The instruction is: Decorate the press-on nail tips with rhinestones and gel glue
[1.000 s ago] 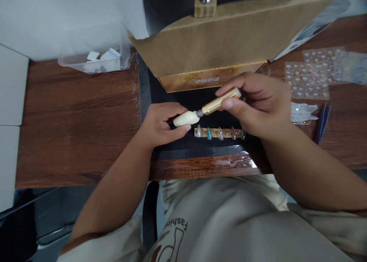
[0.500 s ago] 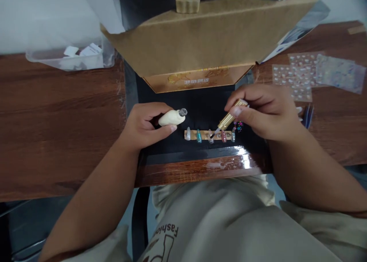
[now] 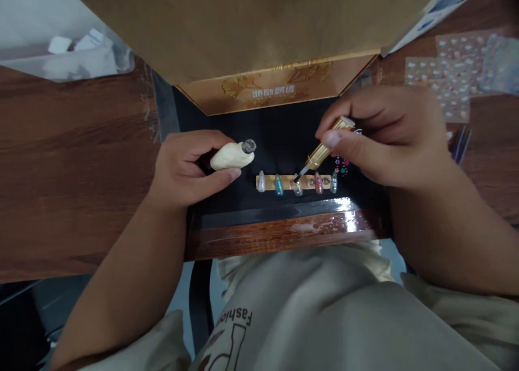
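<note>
My left hand is wrapped round a cream nail polish bottle, uncapped, with its dark-crusted neck tilted to the right. Between thumb and fingers, my right hand pinches the gold cap of a nail polish brush. Its dark bristle tip points down at the clear glittery false nail in the middle of a display strip. Silver, teal, pink and blue-green false nails stand along the same strip. Small coloured flower decorations lie just beyond its right end, close to my right hand.
A large cardboard box rises behind the black mat. Clear sticker sheets lie on the table at the right. A clear plastic bin with white pieces stands at the back left.
The view has come closer and tipped down, so the box fills more of the top. The brush tip stays over the middle nail, and both hands keep their holds.
</note>
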The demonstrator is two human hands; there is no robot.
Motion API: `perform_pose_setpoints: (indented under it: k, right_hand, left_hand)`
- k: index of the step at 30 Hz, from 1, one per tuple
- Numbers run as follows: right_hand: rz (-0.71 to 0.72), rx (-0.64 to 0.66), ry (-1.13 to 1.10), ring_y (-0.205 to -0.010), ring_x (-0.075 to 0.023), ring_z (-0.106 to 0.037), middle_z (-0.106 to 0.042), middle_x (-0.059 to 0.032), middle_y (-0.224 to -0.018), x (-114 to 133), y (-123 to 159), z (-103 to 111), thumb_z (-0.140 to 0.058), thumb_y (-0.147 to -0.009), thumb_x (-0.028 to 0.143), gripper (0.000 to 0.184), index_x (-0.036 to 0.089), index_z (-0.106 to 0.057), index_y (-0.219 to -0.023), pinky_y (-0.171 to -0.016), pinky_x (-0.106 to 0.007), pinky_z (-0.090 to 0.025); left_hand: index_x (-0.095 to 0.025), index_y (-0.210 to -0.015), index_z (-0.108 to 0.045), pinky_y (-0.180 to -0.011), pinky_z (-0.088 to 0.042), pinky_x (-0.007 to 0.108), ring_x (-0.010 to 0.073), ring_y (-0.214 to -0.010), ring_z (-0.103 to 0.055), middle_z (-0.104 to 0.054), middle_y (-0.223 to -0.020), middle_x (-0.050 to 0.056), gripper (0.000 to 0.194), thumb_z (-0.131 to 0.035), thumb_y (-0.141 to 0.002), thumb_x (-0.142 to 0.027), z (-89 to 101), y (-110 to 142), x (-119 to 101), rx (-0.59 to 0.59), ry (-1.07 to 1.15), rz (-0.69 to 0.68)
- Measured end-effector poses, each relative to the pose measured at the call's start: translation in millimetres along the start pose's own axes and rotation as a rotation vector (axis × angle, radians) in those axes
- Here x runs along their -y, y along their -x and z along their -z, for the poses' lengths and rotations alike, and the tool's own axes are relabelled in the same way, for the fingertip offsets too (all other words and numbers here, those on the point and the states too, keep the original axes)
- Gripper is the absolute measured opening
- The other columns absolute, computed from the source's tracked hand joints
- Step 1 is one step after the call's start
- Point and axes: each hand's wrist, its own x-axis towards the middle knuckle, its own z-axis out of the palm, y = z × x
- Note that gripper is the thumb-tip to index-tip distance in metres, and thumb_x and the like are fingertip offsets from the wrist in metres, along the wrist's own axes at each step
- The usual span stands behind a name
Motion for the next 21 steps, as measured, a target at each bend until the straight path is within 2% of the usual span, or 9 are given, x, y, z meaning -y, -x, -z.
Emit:
perform_pose_setpoints:
  k: [7,11,16,18,21]
  right_hand:
    - [-0.035,-0.048,0.027,-0.065,-0.0072,-0.053,-0.062,0.001,-0.074,-3,1,5,-0.064,-0.092,0.035,0.02,0.02,-0.068,-0.08,-0.06,-0.026,-0.036]
    - [-0.017,-0.077,-0.046,-0.06,-0.0084,-0.053,-0.062,0.0006,-0.067,-3,1,4,-0.066,-0.091,0.031,0.018,0.02,-0.069,-0.077,-0.056,-0.029,-0.035]
    - [-0.026,-0.209,-0.19,-0.055,-0.0095,-0.052,-0.061,0.0,-0.057,-4,1,0,-0.069,-0.089,0.027,0.019,0.018,-0.071,-0.072,-0.05,-0.029,-0.031]
    - [-0.102,-0.237,-0.237,-0.053,-0.0092,-0.054,-0.061,0.0006,-0.057,-5,2,-2,-0.07,-0.089,0.03,0.02,0.018,-0.071,-0.072,-0.049,-0.027,-0.034]
    - [-0.311,-0.263,-0.346,-0.052,-0.0072,-0.056,-0.063,0.0022,-0.058,-6,3,-6,-0.071,-0.088,0.037,0.024,0.019,-0.07,-0.072,-0.05,-0.022,-0.04]
  left_hand:
    - [-0.02,-0.098,-0.074,-0.047,-0.037,0.023,0.0076,-0.06,-0.056,-0.071,-0.078,-0.003,0.026,-0.082,-0.074,-0.027,-1.5,5,1,-0.034,0.048,0.032]
    - [-0.02,-0.097,-0.074,-0.049,-0.038,0.022,0.0069,-0.062,-0.057,-0.072,-0.078,-0.004,0.026,-0.083,-0.073,-0.025,-2.1,7,3,-0.037,0.047,0.025]
    - [-0.017,-0.098,-0.073,-0.049,-0.039,0.021,0.0068,-0.062,-0.058,-0.071,-0.079,-0.003,0.027,-0.082,-0.073,-0.023,-0.6,6,3,-0.041,0.061,-0.005]
    - [-0.017,-0.096,-0.072,-0.048,-0.039,0.02,0.0067,-0.06,-0.057,-0.071,-0.078,-0.002,0.024,-0.081,-0.075,-0.025,0.7,4,-1,-0.016,0.029,0.016]
    - [-0.017,-0.092,-0.07,-0.052,-0.041,0.019,0.0071,-0.06,-0.057,-0.069,-0.075,-0.002,0.018,-0.078,-0.079,-0.028,2.8,1,-11,0.026,-0.066,0.129]
